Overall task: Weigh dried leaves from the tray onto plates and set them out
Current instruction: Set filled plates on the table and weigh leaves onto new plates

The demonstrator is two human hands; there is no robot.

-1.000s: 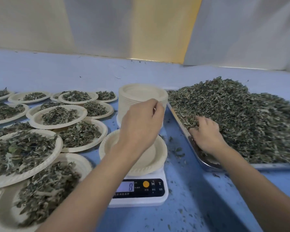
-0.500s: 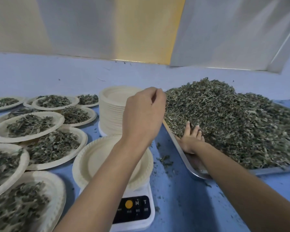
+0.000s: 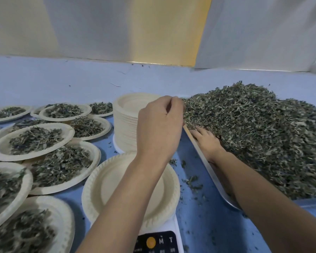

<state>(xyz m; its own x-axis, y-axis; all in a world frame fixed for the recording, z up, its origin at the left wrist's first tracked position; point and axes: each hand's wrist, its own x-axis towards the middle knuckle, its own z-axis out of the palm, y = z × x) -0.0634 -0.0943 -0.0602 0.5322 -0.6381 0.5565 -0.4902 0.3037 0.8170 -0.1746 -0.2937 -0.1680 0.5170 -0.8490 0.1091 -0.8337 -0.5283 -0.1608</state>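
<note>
Leaves (image 3: 253,134), dry and grey-green, lie heaped in a metal tray (image 3: 211,169) at 3 o'clock. The tray sits on a blue desk (image 3: 208,225) that runs back to a pale wall (image 3: 98,24) with a yellow panel at 12 o'clock. Crumbs of leaf dot the desk beside the tray. The tray's left rim, the only long edge in sight, slants from the middle of the view down toward 5 o'clock. The heap rises above it and spreads off the right edge.

At 6 o'clock an empty plate (image 3: 106,194) sits on a white scale (image 3: 159,241) whose dark panel shows an orange button. Behind it, near the centre, stands a stack (image 3: 126,125) of plates. Filled plates (image 3: 35,141) overlap one another from 8 to 10 o'clock.

The left hand (image 3: 160,125) hangs over the stack's right side, back toward the camera, its forearm crossing the empty plate. Its grip is curled, fingertips meeting at the heap's near corner, and I cannot tell whether it pinches any leaf. The right hand (image 3: 206,141) lies palm down inside the tray just past the rim. Its grip is released, fingers flat with their tips buried under the leaves.
</note>
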